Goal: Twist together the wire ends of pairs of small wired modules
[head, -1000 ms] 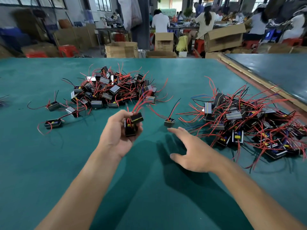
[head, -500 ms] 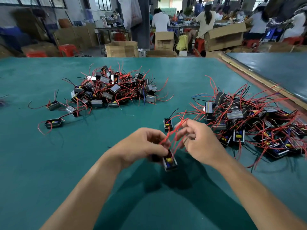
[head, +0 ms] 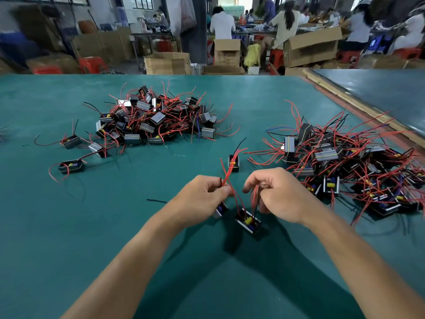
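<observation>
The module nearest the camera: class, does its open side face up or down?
Up: the module is tilted towards the camera, and its yellow component shows inside the black case.

One module (head: 220, 210) was mostly covered by the left hand (head: 202, 199). Same for the wire tips pinched in the right hand's (head: 279, 196) fingers (head: 250, 183), totally hidden. The pile (head: 345, 166) at 3 o'clock ran off the edge; people (head: 222, 24) at 12 o'clock were just blur.

Left hand (head: 202, 200) and right hand (head: 281, 199) are bare, as are both forearms.
</observation>
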